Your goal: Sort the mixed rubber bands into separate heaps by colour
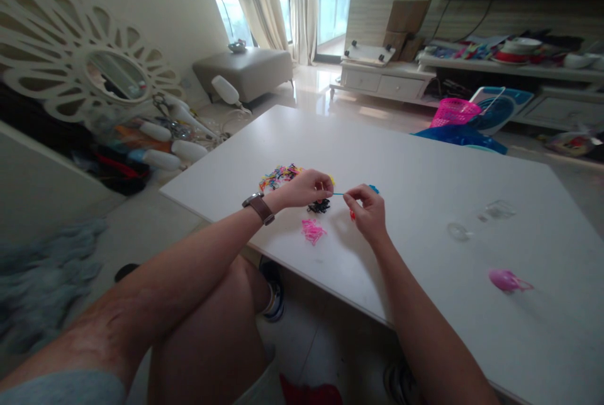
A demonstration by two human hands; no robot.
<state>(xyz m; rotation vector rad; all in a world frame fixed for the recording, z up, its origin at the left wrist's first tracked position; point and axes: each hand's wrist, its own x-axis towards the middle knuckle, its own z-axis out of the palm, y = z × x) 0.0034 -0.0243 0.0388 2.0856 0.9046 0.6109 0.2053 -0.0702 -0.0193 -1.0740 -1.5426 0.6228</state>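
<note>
Between my two hands a thin blue band point(338, 194) is stretched over the white table. My left hand point(315, 188), with a watch on its wrist, pinches one end; my right hand point(367, 207) pinches the other. A pile of mixed coloured bands point(278, 177) lies behind my left wrist, partly hidden. Black bands point(319, 206) are just under my left hand, and pink bands point(313, 231) lie nearer the front edge. Small blue pieces point(374, 189) show behind my right hand, and red ones point(352, 216) beside it.
On the right of the white table point(415, 166) are a clear container point(500, 209), a clear ring-shaped item point(458, 232) and a pink-purple object point(503, 279). Beyond the far edge stands a pink basket point(453, 112). White lamp parts point(189, 151) lie left of the table.
</note>
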